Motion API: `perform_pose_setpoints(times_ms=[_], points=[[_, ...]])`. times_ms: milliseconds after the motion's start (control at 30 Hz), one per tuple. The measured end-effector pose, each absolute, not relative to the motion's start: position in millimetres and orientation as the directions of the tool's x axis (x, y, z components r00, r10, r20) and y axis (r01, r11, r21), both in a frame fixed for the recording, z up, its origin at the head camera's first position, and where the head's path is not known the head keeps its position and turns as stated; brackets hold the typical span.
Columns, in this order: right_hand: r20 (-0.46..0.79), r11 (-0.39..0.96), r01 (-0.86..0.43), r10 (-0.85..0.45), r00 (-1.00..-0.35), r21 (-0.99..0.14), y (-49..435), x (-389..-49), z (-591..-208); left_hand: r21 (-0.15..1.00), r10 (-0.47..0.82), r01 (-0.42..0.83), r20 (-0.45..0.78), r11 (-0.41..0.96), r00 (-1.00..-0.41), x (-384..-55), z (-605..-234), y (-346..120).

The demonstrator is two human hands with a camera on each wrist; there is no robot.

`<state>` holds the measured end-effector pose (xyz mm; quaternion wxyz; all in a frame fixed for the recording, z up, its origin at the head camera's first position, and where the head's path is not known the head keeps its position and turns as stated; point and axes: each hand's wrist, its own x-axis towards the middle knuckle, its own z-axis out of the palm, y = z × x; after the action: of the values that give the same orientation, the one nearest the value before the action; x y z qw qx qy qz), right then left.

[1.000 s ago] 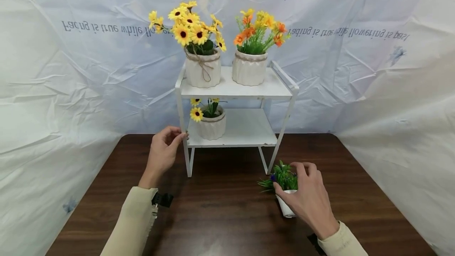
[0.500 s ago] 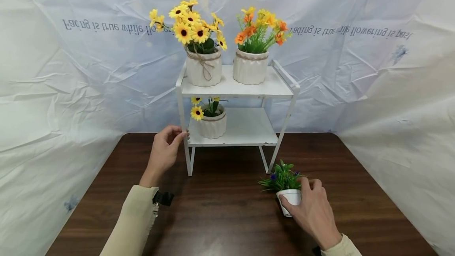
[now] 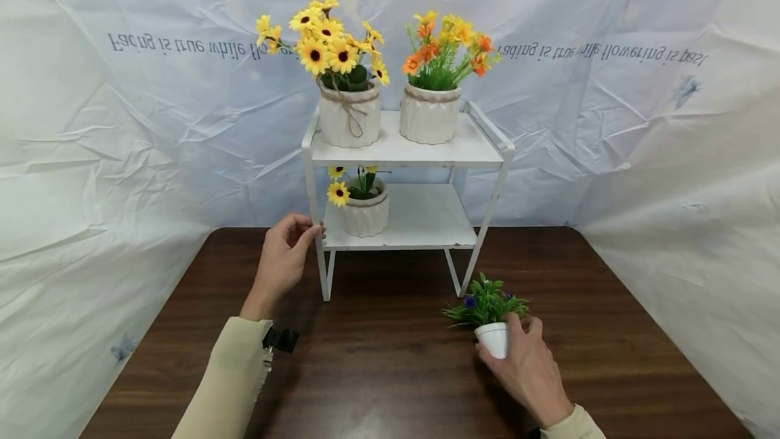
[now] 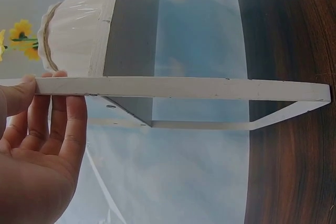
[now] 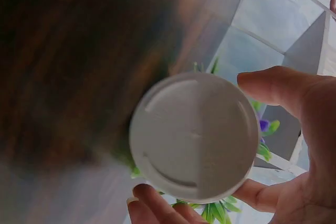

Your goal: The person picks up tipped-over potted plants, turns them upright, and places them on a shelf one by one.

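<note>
My left hand [image 3: 282, 257] pinches the front left post of a white two-tier shelf rack [image 3: 399, 154], thumb on one side and fingers behind, as the left wrist view also shows. At the lower right of the rack, my right hand [image 3: 529, 372] holds a small white pot [image 3: 492, 339] with green leaves and purple flowers [image 3: 484, 303], thumb and fingers round its side. The pot leans, and its round underside [image 5: 194, 137] faces the right wrist camera.
On the top tier stand a pot of yellow daisies [image 3: 349, 117] and a pot of orange and yellow flowers [image 3: 428, 117]. A third pot [image 3: 365, 214] sits left on the lower tier. Wrinkled printed cloth [image 3: 183, 120] hangs behind the brown table [image 3: 390, 371].
My right hand has slid down from the leaves to the side of the small white pot and closed round it. My left hand stays on the post.
</note>
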<state>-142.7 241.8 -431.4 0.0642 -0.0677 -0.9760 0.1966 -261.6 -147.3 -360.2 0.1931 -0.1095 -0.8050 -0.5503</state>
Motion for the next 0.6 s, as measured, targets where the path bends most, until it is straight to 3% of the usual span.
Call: perform_pose_setpoints(times_ms=[400, 600], points=[[0.089, 0.883, 0.106, 0.164, -0.982, -0.457, 244.8, -140.5, -432.2, 0.852, -0.031, 0.383, 0.421, 0.358, -0.907, -260.6, -359.7, -145.9], [0.141, 0.877, 0.100, 0.186, -0.972, -0.470, 244.6, -133.2, -425.1, 0.853, -0.028, 0.385, 0.421, 0.352, -0.907, -260.6, -360.1, -146.6]])
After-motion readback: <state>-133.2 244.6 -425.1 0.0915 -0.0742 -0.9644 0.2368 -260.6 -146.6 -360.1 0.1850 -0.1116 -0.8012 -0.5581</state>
